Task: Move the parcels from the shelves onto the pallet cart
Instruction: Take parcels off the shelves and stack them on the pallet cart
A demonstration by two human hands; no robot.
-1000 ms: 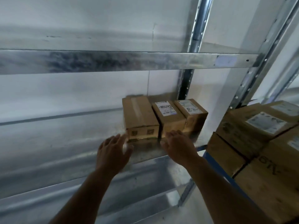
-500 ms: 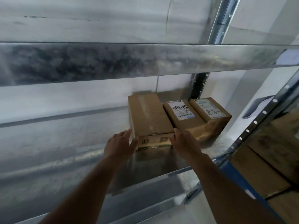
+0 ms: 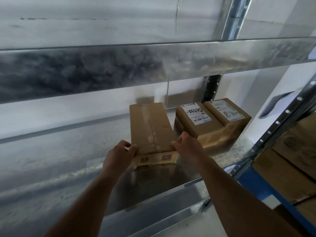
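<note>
Parcel (image 3: 150,129) is sitting on the metal shelf (image 3: 68,151), a long plain brown box with tape down the top and barcodes on the near end. Left hand (image 3: 118,157) and right hand (image 3: 186,145) are gripping its front corners, probably lifting it slightly.

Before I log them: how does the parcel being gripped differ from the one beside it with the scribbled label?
The gripped parcel shows tape and no top label; the labelled parcel carries a white shipping label. The gripped parcel is held by both hands; the labelled parcel sits untouched. Both are brown cardboard on the metal shelf.
</note>
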